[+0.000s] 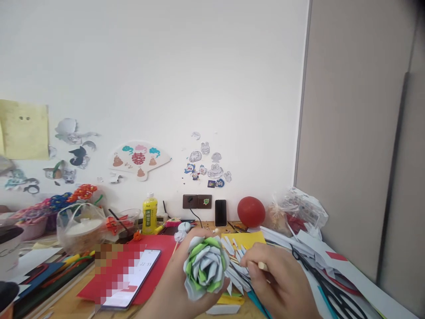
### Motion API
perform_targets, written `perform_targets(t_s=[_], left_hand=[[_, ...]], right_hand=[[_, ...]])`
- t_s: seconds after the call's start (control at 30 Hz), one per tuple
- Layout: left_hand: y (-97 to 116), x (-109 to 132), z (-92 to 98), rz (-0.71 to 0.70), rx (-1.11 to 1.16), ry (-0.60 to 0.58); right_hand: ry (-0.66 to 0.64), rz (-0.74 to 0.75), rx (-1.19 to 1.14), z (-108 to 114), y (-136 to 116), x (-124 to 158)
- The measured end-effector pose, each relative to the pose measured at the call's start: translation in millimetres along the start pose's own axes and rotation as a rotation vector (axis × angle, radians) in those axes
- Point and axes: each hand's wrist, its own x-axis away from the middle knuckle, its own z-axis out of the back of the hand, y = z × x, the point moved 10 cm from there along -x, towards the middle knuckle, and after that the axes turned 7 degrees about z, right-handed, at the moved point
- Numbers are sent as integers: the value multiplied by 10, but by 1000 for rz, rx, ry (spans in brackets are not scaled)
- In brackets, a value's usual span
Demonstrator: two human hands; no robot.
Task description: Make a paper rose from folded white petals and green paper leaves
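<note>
My left hand (175,283) is closed round the base of a paper rose (206,266) of white and green petals, held upright over the desk. My right hand (282,283) sits just right of the flower, fingers pinched on a thin wooden stick (262,266) whose tip shows by the thumb. Several cut white paper petals (237,266) lie on the desk between the two hands, next to a yellow sheet (245,239).
A phone (133,277) lies on red paper (159,252) at left. Black scissors (322,283) rest on paper sheets at right. At the back stand a yellow bottle (149,213), a red ball (251,211), a second phone (221,212), plastic bags and pipe-cleaner flowers (83,192).
</note>
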Motion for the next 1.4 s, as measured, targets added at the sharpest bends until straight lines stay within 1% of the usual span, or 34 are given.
perform_targets(t_s=[0.07,0.13,0.23,0.3,0.37,0.43,0.57,0.63,0.7,0.83,0.9,1.03,1.17,1.27,1.4], left_hand=[[22,-6,10,-17,-15,0],[29,-2,26,-39,-38,4],[-23,-1,40,-21,-92,7],[-47,-5,39,-14,-113,5],[-56,-13,4,-17,-114,-24],[-60,-22,-63,-20,-96,-79],[-82,-41,-131,14,-55,-117],[-87,-44,-137,24,-81,-108],[-84,-40,-142,23,-109,-100],[-66,-36,-145,28,-173,-80],[-44,-40,-140,37,-230,-59],[-12,-48,-164,39,-305,-48],[-39,-38,-189,22,-400,-43],[-11,-19,-201,-42,-459,-33],[125,33,-169,-210,-567,52]], right_hand=[[-46,-17,-12,-11,18,6],[-29,-18,-27,37,8,16],[1,-56,-20,80,29,36],[24,-55,18,96,25,36],[38,-29,62,100,3,25],[33,-13,86,85,-4,13],[-32,-21,39,3,13,10],[-50,-37,-6,-24,26,21],[-34,-55,-22,-13,43,33],[26,-113,79,53,99,42],[23,-130,83,40,113,35],[-28,-131,-12,-56,124,39],[-96,-97,-4,-140,122,63],[-105,-102,-12,-161,131,58],[-69,-119,-39,-134,125,15]])
